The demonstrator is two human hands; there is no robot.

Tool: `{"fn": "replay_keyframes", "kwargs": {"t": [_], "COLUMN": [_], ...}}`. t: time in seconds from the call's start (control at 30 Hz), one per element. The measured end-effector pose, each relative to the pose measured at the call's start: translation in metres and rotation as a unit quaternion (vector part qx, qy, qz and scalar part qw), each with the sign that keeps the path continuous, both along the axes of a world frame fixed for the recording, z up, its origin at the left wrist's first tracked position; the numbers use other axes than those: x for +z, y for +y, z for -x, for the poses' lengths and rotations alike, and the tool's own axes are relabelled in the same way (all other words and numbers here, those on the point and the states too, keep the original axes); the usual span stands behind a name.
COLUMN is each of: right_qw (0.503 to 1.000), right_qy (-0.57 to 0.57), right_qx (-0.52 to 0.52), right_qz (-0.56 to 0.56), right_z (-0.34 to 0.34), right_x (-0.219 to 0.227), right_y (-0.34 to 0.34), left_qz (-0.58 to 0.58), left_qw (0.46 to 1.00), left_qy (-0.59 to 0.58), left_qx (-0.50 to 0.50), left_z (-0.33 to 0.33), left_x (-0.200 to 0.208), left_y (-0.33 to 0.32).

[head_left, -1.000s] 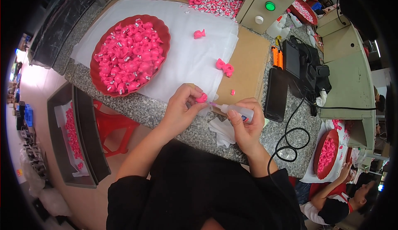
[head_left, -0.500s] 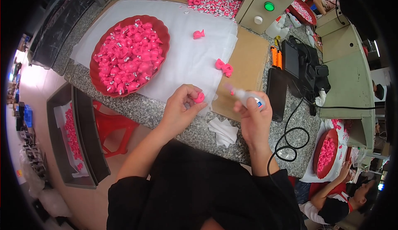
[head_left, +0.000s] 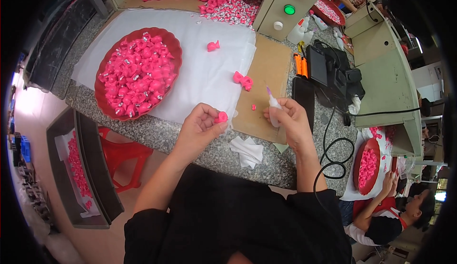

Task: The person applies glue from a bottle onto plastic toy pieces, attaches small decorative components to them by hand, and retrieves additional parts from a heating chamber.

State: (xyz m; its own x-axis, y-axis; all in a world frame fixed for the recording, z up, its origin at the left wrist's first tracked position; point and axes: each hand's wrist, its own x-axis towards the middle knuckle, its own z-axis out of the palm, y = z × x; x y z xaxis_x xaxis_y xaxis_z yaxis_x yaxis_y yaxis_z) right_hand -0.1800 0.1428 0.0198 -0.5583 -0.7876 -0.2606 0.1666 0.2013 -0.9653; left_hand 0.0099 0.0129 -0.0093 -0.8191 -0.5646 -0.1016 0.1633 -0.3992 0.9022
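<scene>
My left hand [head_left: 199, 125] pinches a small pink plastic piece [head_left: 221, 117] between thumb and fingers, above the front edge of the white sheet [head_left: 200, 73]. My right hand [head_left: 290, 120] is wrapped round a small white glue bottle [head_left: 274, 111], its thin purplish nozzle pointing up and away. Beneath and between the hands, a tiny pink part [head_left: 253, 107] lies on the brown cardboard [head_left: 266, 64]. Farther off, a pair of pink pieces [head_left: 243, 80] rests at the sheet's right edge, and a single pink piece [head_left: 213, 46] lies on the sheet.
A red scalloped tray [head_left: 98, 95] heaped with pink pieces stands at left. A crumpled white tissue [head_left: 247, 151] lies near the front edge. To the right are a phone-like black slab [head_left: 303, 97], orange-handled tools [head_left: 300, 65] and a looping black cable [head_left: 328, 155]. A co-worker [head_left: 381, 211] sits at far right.
The glue bottle has gone from tilted sideways over the cardboard to more upright, its nozzle turned up. My left hand still holds the pink piece. The whole view has shifted slightly.
</scene>
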Motion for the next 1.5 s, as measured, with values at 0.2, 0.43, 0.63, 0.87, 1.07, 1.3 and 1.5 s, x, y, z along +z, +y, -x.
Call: {"fn": "replay_keyframes", "kwargs": {"t": [0.2,0.43,0.63,0.87,1.07,1.3,1.5], "right_qw": [0.904,0.891,0.983,0.950,0.955,0.953,0.958], "right_qy": [0.389,0.403,-0.183,-0.311,-0.296,-0.301,-0.285], "right_qx": [-0.019,-0.024,0.021,0.003,0.018,0.018,0.024], "right_qz": [-0.177,-0.206,-0.025,0.017,0.012,0.018,0.006], "right_z": [-0.020,-0.017,-0.039,-0.052,-0.054,-0.054,-0.055], "right_x": [-0.009,-0.012,0.004,-0.010,-0.010,-0.012,-0.013], "right_y": [-0.019,-0.024,-0.013,-0.010,-0.011,-0.010,-0.010], "left_qz": [-0.070,-0.079,-0.067,-0.070,-0.066,-0.062,-0.065], "left_qw": [0.997,0.997,0.998,0.997,0.998,0.998,0.998], "left_qy": [0.016,0.023,0.013,0.009,0.021,0.008,0.012], "left_qx": [0.018,-0.007,-0.013,0.003,0.007,0.002,0.000], "left_z": [0.001,0.004,0.009,0.012,0.011,0.010,0.009], "left_x": [-0.004,-0.007,-0.014,-0.012,-0.013,-0.011,-0.013], "left_y": [0.007,0.012,0.016,0.023,0.026,0.024,0.024]}}
